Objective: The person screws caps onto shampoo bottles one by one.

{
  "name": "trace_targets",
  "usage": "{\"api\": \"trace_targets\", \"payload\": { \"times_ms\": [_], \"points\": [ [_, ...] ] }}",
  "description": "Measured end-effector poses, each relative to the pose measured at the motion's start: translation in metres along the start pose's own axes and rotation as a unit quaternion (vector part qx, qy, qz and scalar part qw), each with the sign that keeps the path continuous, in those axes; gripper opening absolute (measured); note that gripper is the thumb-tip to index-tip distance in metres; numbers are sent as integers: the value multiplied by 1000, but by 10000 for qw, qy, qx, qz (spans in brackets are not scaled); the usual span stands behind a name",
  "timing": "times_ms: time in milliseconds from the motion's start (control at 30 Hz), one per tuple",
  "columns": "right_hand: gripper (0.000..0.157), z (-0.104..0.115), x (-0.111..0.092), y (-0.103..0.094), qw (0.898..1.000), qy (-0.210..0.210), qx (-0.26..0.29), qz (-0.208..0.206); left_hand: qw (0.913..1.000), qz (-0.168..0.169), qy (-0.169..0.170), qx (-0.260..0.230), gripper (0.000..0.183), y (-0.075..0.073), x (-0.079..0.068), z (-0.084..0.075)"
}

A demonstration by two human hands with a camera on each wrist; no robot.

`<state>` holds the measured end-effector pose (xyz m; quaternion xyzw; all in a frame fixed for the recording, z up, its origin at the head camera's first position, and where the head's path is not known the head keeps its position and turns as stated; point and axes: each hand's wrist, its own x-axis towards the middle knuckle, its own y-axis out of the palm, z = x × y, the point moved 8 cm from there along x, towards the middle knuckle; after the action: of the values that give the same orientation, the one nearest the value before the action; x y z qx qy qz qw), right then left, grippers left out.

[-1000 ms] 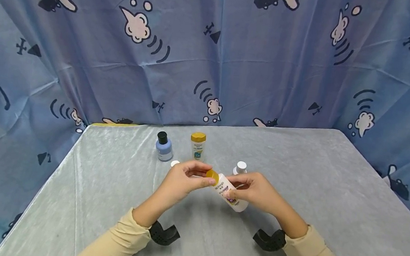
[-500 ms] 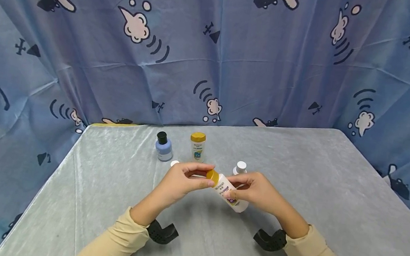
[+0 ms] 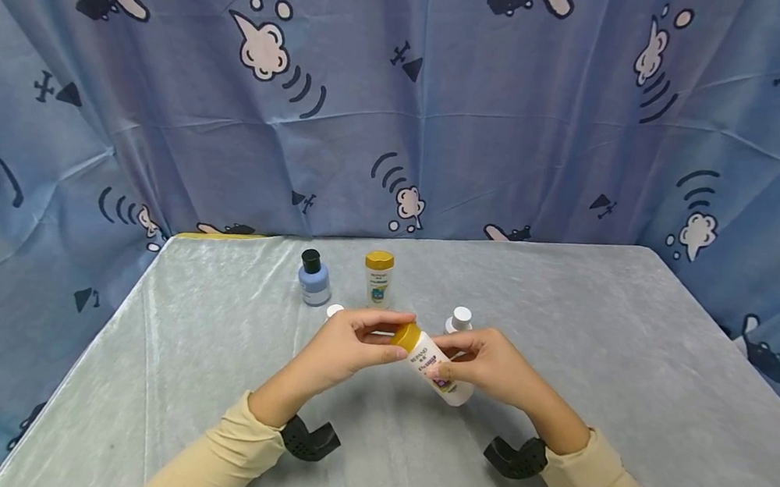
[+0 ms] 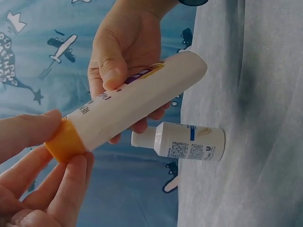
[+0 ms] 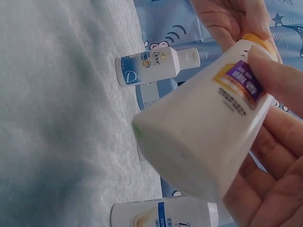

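Both hands hold one white shampoo bottle with a gold cap, tilted above the cloth. My left hand pinches the cap between thumb and fingers. In the left wrist view, the gold cap sits in line against the bottle's neck end. My right hand grips the body, its thumb across the front by the purple and yellow label. The bottle's base faces the right wrist camera. Close behind the right hand stands a smaller white bottle, partly hidden in the head view.
Toward the back stand a blue bottle with a black cap and a gold-capped bottle. A Dove bottle stands behind the left hand, only its white top showing from above. Pale cloth covers the table; a patterned curtain hangs behind.
The gold cap, tilted with its round face showing a second ago, has turned under the left fingers and now lines up with the bottle. The right hand has hardly moved.
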<state>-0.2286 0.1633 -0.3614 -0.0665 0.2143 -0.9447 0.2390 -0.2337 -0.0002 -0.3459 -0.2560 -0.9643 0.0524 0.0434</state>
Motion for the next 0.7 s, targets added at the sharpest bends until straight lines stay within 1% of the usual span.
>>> {"api": "trace_targets", "payload": {
  "times_ms": [67, 133, 267, 333, 433, 600, 700],
  "points": [
    [40, 0, 0, 0, 10000, -5, -16, -18, 10000, -50, -19, 13, 50, -1, 0, 0],
    [39, 1, 0, -1, 10000, -27, -33, -43, 9998, -169, -53, 81, 49, -3, 0, 1],
    [39, 1, 0, -3, 9999, -38, -95, -97, 9984, -432, -148, 323, 39, -7, 1, 3],
    [38, 1, 0, -3, 9999, -51, -108, -105, 9978, -491, -175, 415, 35, -8, 1, 3],
    [38, 2, 0, -3, 9999, -73, -124, -92, 9977, -460, -163, 475, 33, -8, 1, 2],
    [38, 2, 0, -2, 9999, -119, -106, -58, 9988, -301, -102, 382, 33, -5, 0, 1],
    [38, 2, 0, -2, 9999, -133, -85, -56, 9992, -195, 21, 334, 34, -4, -1, -1]
  ]
}}
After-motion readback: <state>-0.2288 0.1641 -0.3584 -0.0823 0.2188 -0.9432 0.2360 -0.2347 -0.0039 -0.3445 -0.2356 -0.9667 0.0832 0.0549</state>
